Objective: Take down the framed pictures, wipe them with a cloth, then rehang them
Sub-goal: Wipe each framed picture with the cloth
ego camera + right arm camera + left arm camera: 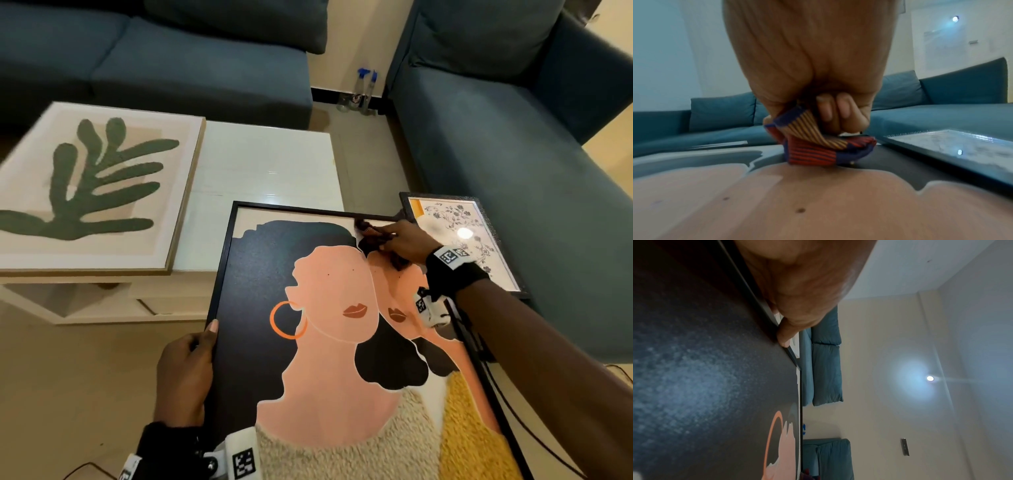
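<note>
the black-framed portrait picture (329,342) lies face up in front of the person, its far end over the edge of the white coffee table (267,164), long axis running away from the body. the left hand (186,373) grips the near left frame edge, thumb on the front. the right hand (404,241) is bunched around a striped cloth (818,146) pressed on the far right corner. unwiped surface judged to lie toward the body and left, nearer the right hand's return stroke.

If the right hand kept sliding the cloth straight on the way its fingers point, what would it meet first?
Probably the black top rail of the portrait frame: the right hand presses the striped cloth close to that corner. Past it lies the white table; depth is unclear.
</note>
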